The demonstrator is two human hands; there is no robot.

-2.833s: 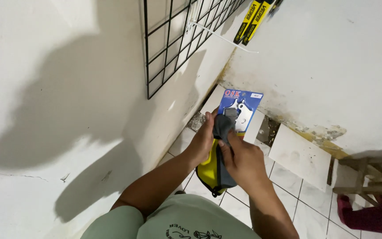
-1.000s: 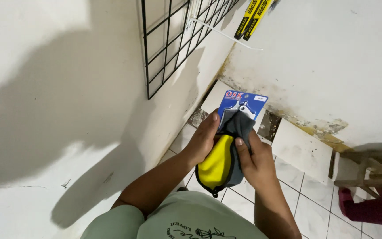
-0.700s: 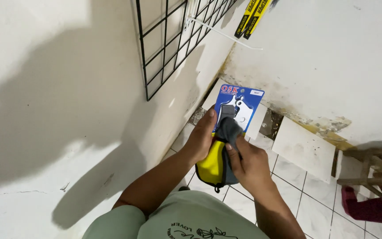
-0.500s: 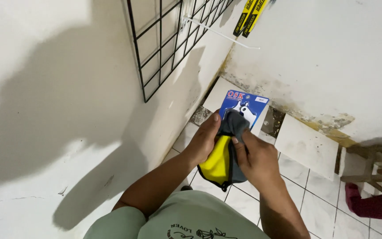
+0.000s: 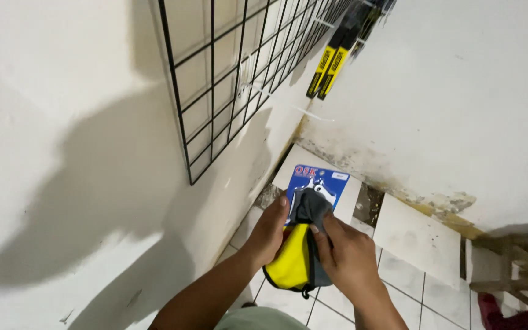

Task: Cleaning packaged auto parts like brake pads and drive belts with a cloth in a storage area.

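Both forearms reach forward and down, close together over the tiled floor [image 5: 417, 244]. The left hand [image 5: 269, 231] is curled around the edge of one blue packet [image 5: 319, 183], thumb up its side. The right hand [image 5: 348, 253] has its fingers closed on one yellow and grey cloth [image 5: 294, 263], pressing it on the packet. One black wire grid [image 5: 227, 79] hangs on the wall just left; two yellow-and-black packs [image 5: 328, 70] dangle beyond.
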